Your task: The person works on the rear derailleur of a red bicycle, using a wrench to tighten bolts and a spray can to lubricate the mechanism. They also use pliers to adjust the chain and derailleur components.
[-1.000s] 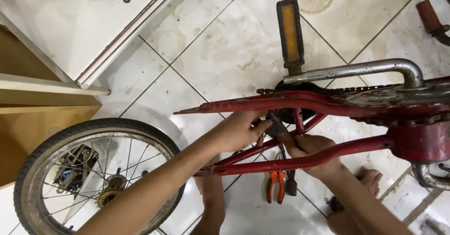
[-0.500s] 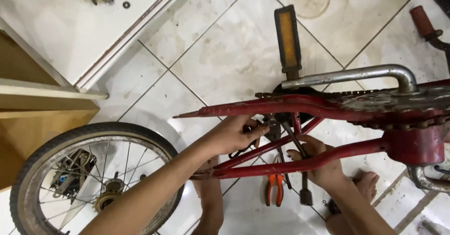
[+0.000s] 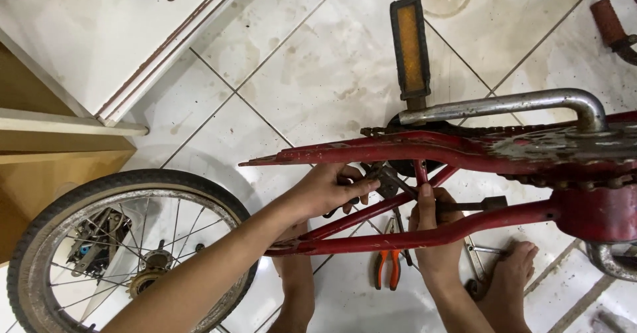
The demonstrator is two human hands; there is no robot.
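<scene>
At nine o'clock of the hands a loose wheel (image 3: 126, 253) lies flat on the tiled floor (image 3: 298, 61), already off the red bicycle frame (image 3: 424, 148), so the dismantling looks well advanced. The left hand (image 3: 328, 192) curls its fingers around a metal part (image 3: 383, 177) between the frame tubes. Just at its three o'clock, the right hand (image 3: 432, 230) is closed on a dark tool (image 3: 468, 206). Orange-handled pliers (image 3: 387, 266) lie unused at six o'clock. The pedal (image 3: 410, 47), at twelve o'clock, and the chain are still mounted; this fastening seems not yet free.
</scene>
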